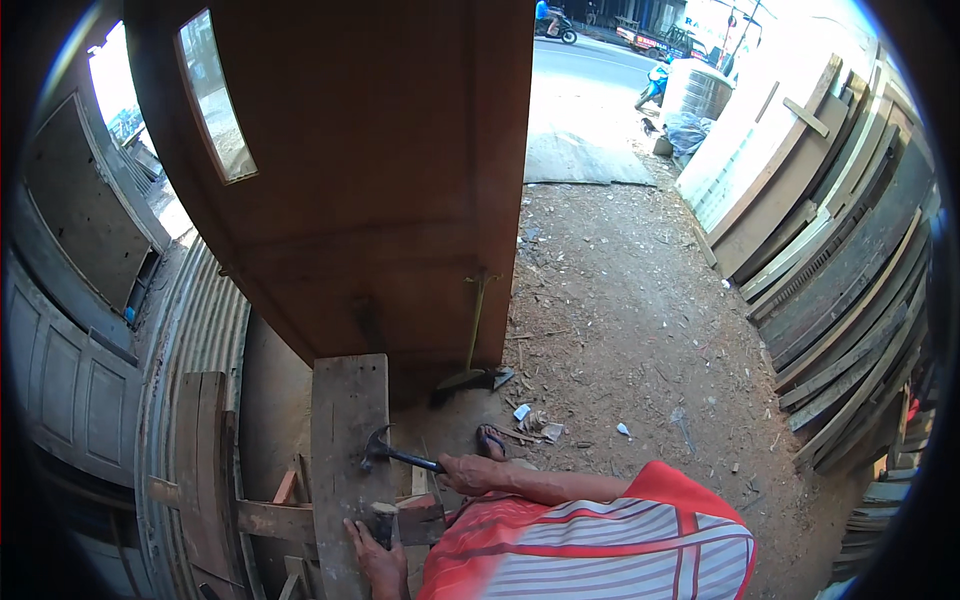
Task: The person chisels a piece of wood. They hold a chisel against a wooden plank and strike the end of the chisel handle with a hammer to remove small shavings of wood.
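A: Where is the hammer point(412, 460)?
B: In the right hand point(462, 472); its grip is clamped on the dark handle, and the head points left, over the plank point(350, 410); whether it touches the wood I cannot tell.
A: And the left hand point(378, 562)?
B: It rests at the near part of the plank; its grip is closed around a short dark piece point(384, 522) with a pale, rounded top; what that piece is I cannot tell; it stands just nearer the person than the hammer head.
A: What carries the plank?
B: It lies across a timber crosspiece point(275, 520); a second, narrower board point(202, 440) lies to its left.
A: What is beyond?
B: A large brown panel point(350, 130) stands past the plank's far end, with a narrow window; a sandalled foot point(492, 442) shows on the littered ground point(640, 330); boards point(850, 270) lean in a row at the right.
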`<move>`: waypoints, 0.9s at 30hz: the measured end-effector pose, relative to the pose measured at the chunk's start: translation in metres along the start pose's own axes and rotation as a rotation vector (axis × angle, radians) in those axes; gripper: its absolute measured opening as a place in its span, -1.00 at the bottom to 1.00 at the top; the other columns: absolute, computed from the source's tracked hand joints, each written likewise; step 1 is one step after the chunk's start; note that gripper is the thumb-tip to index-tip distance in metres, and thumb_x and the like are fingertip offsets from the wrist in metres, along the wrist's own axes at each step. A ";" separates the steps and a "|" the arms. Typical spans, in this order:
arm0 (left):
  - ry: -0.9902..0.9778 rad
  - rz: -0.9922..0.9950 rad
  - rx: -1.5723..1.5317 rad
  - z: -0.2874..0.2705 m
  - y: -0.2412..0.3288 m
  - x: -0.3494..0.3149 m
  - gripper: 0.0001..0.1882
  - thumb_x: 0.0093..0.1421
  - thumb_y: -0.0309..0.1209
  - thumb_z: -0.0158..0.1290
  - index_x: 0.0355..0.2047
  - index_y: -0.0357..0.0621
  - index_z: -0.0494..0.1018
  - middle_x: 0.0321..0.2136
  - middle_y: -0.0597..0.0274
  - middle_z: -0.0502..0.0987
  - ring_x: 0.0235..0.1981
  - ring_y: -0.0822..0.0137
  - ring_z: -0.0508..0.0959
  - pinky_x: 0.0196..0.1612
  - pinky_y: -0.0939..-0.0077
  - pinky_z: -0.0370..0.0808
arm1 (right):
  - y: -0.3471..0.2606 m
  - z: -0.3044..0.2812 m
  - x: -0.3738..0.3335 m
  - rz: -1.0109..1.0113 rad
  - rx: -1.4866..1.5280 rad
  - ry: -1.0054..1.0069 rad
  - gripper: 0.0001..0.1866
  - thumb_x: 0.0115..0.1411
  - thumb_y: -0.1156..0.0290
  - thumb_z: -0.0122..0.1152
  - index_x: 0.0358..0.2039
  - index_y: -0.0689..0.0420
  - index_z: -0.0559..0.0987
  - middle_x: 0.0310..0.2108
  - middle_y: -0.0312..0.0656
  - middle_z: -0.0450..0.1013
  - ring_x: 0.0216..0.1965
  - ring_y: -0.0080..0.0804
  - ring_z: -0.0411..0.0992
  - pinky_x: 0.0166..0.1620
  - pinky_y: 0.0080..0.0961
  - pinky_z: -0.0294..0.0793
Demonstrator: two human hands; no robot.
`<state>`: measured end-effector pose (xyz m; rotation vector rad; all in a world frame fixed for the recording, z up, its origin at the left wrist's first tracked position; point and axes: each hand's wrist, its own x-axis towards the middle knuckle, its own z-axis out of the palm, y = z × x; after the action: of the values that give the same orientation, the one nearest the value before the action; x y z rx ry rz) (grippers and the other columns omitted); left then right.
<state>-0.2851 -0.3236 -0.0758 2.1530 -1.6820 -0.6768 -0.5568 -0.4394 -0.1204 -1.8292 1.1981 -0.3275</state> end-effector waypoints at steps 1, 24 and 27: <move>-0.011 -0.018 0.003 -0.001 0.004 0.000 -0.12 -0.01 -0.51 0.22 0.29 -0.65 0.11 0.42 -0.38 -0.06 0.38 -0.26 0.17 0.38 0.21 0.23 | 0.003 0.002 0.000 0.001 0.014 -0.001 -0.61 0.39 0.14 0.00 -0.07 0.23 0.27 -0.45 0.35 0.51 -0.35 0.41 0.50 -0.24 0.27 0.40; 0.310 0.168 -0.465 -0.085 0.073 0.072 -0.61 0.33 -0.16 0.18 -0.18 -0.29 0.44 -0.40 0.13 0.52 -0.36 0.27 0.49 -0.20 0.31 0.45 | -0.038 -0.011 -0.027 0.104 0.104 0.154 -0.65 0.26 0.23 0.16 -0.19 0.31 0.49 -0.40 0.27 0.54 -0.27 0.30 0.53 -0.18 0.08 0.47; 0.256 0.046 -0.393 -0.109 0.055 0.043 -0.54 0.37 -0.29 0.11 0.17 -0.29 0.36 -0.40 0.32 0.46 -0.37 0.43 0.45 -0.22 0.48 0.42 | -0.067 -0.017 -0.051 0.304 0.269 0.043 -0.60 0.30 0.15 0.16 -0.14 0.29 0.52 -0.45 0.17 0.52 -0.35 0.14 0.53 -0.23 -0.02 0.46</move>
<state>-0.2618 -0.3829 0.0369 1.8307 -1.3335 -0.6265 -0.5526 -0.3976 -0.0454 -1.3935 1.3689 -0.3379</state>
